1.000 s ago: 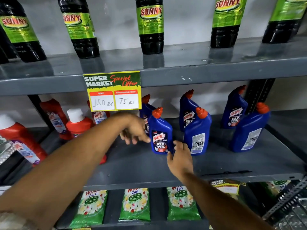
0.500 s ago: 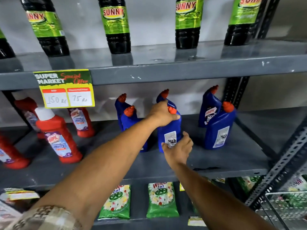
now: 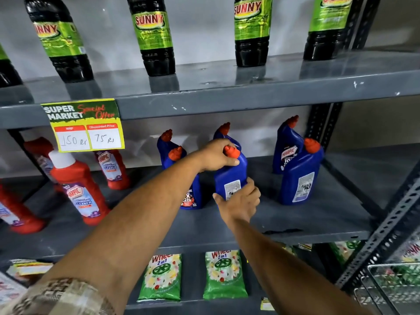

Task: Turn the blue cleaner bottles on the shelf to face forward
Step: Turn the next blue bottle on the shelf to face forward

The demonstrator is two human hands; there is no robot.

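Head view put both my hands on one blue bottle [image 3: 229, 176] at the centre of the frame, standing on the grey middle shelf [image 3: 318, 221]. My left hand [image 3: 216, 156] was wrapped over its shoulder just under the orange cap [image 3: 231, 151], fingers curled shut around the neck. My right hand [image 3: 241, 202] cupped the lower body, thumb on the left side and fingers round the right, closed on it too. The white back label [image 3: 232, 189] with its barcode was turned toward me, so I judged this bottle to be the one in hand and not yet turned.

Just left of it, partly behind my forearm, a second blue bottle [image 3: 189, 189] showed its printed front. To the right of centre, a third blue bottle [image 3: 300, 180] also showed a white back label, with a fourth [image 3: 286, 148] behind it showing its front. Two more stood at the back; I couldn't tell their facing.

Next, as I read it, the move called for a twist about the bottle's upright axis, roughly half a turn, both hands working together while the base stayed on the shelf. I'd have minded the close neighbour on the left, since a wide swing could knock it. After that, the right-hand bottle looked due.
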